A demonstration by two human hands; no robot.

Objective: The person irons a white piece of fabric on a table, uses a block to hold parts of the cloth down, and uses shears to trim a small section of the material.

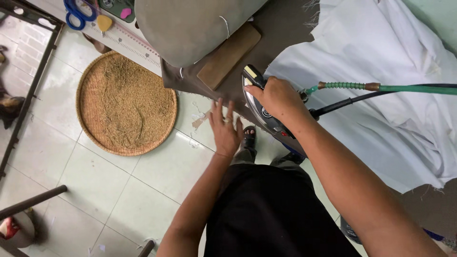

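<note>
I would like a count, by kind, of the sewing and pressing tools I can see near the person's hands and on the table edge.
Silver steam iron with black handle, under the right hand: 1
Brown wooden block: 1
Blue-handled scissors: 1
White measuring ruler: 1
Yellow chalk piece: 1
Total: 5
The left hand holds none of them.

The right hand (pixel 278 97) covered the iron's (pixel 259 107) handle, so its grip was mostly hidden. The green hose (pixel 409 88) ran off the right edge beyond the iron. Blue scissors (pixel 78 12) far left of the iron were cropped at the top.
</note>
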